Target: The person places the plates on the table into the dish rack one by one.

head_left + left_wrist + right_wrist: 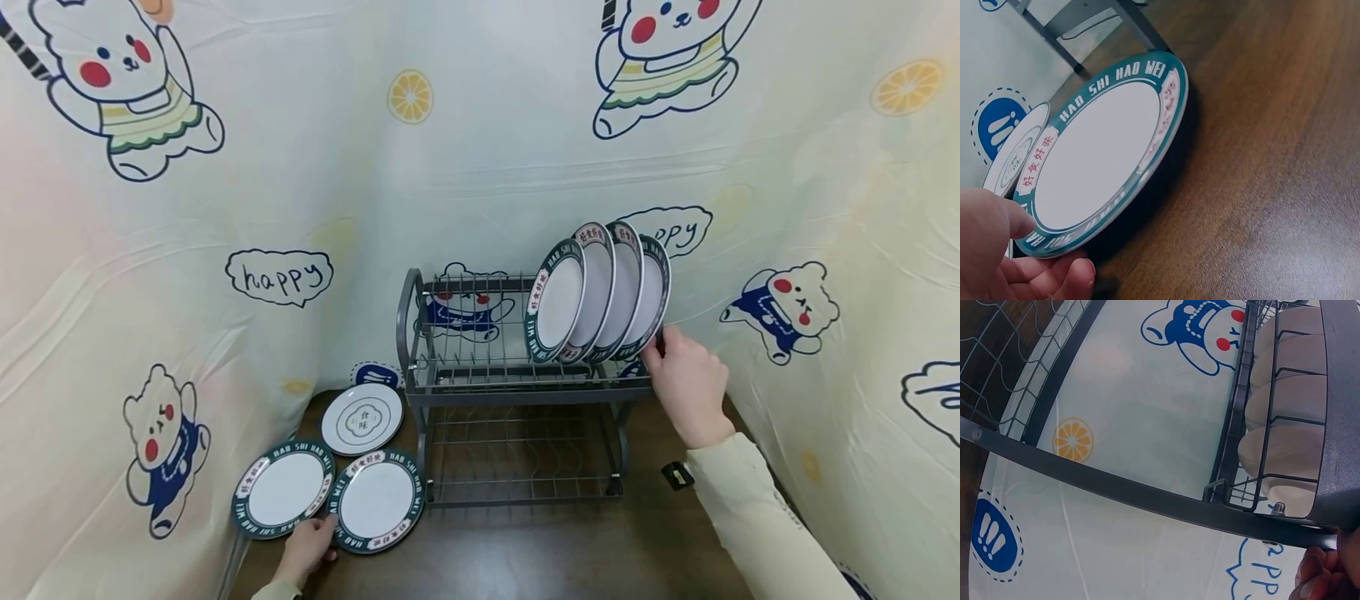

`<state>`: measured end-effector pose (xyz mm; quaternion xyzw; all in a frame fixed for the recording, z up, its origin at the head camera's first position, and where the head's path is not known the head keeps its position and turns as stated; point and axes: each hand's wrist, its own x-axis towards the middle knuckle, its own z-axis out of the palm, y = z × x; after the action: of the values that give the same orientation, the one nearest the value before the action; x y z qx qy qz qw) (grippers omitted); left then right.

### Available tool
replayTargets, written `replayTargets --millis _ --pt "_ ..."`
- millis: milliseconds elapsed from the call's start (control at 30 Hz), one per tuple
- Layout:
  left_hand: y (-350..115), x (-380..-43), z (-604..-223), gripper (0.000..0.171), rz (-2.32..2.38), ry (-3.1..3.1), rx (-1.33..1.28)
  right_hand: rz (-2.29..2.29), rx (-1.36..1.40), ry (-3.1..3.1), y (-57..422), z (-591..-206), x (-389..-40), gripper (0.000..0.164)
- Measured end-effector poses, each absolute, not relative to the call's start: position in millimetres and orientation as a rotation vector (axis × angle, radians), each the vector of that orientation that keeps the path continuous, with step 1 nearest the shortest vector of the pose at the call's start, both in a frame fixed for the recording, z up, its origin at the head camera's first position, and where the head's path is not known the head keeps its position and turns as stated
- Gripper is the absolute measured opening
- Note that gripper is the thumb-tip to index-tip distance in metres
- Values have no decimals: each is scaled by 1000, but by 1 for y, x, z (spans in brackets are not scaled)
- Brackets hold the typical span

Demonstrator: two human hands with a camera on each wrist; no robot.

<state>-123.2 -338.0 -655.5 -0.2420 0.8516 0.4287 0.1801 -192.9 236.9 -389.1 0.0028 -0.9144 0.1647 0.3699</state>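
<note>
My left hand (306, 550) pinches the near-left rim of a green-rimmed plate (377, 502); in the left wrist view the thumb lies over the rim and the fingers are beneath. That plate (1094, 156) is slightly tilted, its near edge off the table. Beside it are another green-rimmed plate (287, 490) and a white plate (363, 419) with a printed centre. At the right end of the two-tier dish rack (495, 398), my right hand (692, 385) grips the side frame. Several plates (558, 300) lean upright on the rack's upper tier, at its right.
The rack's lower wire shelf (525, 467) stands over the brown wooden table (540, 550). A cartoon-printed cloth (495, 150) hangs behind and along both sides. A small black device (678, 476) sits at my right wrist.
</note>
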Motion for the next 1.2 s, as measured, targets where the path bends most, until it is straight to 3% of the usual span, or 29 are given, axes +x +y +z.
replayTargets --millis 1200 --pt "-340 -114 -648 25 1544 2267 -689 432 -19 -2350 237 -390 -193 37"
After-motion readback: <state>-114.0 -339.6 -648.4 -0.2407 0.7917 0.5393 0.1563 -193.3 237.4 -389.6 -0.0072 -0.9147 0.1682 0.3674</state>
